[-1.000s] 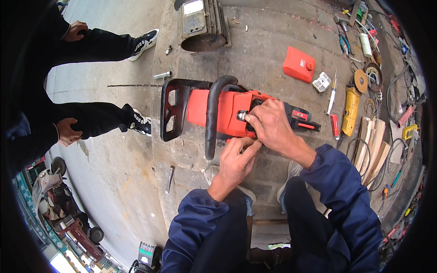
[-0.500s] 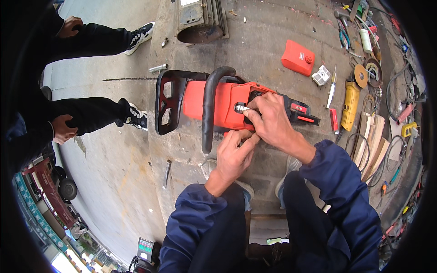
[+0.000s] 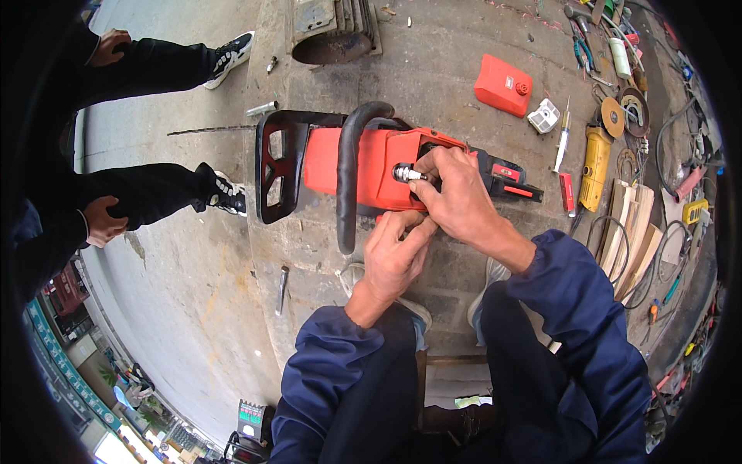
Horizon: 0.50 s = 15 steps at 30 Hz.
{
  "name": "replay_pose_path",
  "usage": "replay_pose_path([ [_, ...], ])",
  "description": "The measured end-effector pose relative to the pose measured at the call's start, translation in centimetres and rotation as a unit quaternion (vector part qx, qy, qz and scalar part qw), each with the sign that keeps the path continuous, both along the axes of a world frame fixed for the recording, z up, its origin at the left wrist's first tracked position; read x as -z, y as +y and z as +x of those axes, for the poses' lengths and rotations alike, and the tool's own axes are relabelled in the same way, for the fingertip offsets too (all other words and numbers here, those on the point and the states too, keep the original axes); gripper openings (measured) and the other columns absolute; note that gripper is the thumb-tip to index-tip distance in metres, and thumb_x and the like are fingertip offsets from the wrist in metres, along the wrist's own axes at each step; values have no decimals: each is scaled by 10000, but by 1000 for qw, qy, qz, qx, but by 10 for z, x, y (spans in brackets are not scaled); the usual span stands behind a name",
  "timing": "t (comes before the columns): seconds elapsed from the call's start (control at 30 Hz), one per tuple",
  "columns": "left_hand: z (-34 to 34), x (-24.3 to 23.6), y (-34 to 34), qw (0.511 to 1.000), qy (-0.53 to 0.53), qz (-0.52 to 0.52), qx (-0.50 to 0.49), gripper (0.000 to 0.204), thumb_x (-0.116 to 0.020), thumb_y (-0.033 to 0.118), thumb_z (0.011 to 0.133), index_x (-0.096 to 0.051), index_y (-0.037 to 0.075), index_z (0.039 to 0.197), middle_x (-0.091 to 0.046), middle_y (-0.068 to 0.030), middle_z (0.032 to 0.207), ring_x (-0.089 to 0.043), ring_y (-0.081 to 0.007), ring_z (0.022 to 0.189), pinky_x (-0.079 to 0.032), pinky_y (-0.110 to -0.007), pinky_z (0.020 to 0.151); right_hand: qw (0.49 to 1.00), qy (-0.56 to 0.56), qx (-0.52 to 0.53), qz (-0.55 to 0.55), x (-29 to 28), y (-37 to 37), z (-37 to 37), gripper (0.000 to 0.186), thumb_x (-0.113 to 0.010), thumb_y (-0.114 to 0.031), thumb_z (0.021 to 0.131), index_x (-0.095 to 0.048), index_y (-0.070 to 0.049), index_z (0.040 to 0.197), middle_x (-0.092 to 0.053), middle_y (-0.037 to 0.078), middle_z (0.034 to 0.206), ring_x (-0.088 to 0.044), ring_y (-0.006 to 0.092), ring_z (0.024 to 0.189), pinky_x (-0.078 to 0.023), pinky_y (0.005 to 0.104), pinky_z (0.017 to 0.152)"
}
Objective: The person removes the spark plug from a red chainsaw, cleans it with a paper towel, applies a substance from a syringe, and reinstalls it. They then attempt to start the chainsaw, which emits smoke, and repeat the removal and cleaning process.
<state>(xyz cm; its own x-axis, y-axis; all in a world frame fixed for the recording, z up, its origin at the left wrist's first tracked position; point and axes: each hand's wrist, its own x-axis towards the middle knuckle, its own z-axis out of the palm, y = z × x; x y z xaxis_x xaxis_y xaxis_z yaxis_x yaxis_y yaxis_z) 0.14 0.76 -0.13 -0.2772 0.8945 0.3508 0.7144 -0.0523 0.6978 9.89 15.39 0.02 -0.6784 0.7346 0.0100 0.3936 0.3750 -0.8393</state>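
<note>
An orange-red chainsaw [image 3: 325, 158] lies across the concrete, with a black wrap-round handle [image 3: 349, 178] and a black guard [image 3: 270, 166] toward the left. My right hand [image 3: 456, 193] is closed, thumb and fingertips pinching a silver spark plug [image 3: 404, 172] at an opening in the saw's housing. Just below it my left hand [image 3: 386, 263] has its fingers bunched at the housing's lower edge, touching near my right hand; what they hold is hidden.
Another person's legs and hands [image 3: 104, 220] are at left. A finned cylinder [image 3: 332, 19], socket tool [image 3: 261, 107] and steel bar [image 3: 282, 290] lie around. Rightward are a red tank [image 3: 502, 83], white part [image 3: 544, 116], syringe [image 3: 564, 135], yellow grinder [image 3: 595, 166], wood strips [image 3: 630, 236] and several tools.
The view has shifted, so the saw and surroundings sit higher in the picture. My hands remain at the same part of the saw, the right still pinching the spark plug.
</note>
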Motion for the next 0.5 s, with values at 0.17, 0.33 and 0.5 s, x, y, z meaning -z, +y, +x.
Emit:
replay_pose_path([
  [0.17, 0, -4, 1, 1000, 1, -4, -3, 369, -830, -84, 720, -776, 47, 1061, -673, -94, 947, -657, -279, 813, -541, -372, 702, 997, -5, -51, 60, 2, 9, 1, 203, -761, -184, 934, -685, -1, 978, -715, 157, 907, -630, 361, 955, -437, 506, 935],
  [0.33, 1, -3, 1, 1000, 4, -4, -1, 397, -821, -63, 724, -783, 78, 1093, -675, -79, 984, -658, -267, 825, -541, -380, 715, 995, -28, -55, 73, -2, 9, 2, 214, -739, -203, 956, -700, 5, 929, -707, 162, 886, -618, 366, 934, -442, 504, 919],
  [0.5, 0, 2, -1, 1000, -1, -3, 2, 412, -815, -55, 725, -787, 91, 1109, -678, -74, 1001, -660, -263, 831, -540, -382, 724, 996, -2, -50, 68, -3, 9, 2, 215, -722, -191, 967, -697, 10, 895, -704, 174, 904, -611, 376, 972, -450, 506, 907],
])
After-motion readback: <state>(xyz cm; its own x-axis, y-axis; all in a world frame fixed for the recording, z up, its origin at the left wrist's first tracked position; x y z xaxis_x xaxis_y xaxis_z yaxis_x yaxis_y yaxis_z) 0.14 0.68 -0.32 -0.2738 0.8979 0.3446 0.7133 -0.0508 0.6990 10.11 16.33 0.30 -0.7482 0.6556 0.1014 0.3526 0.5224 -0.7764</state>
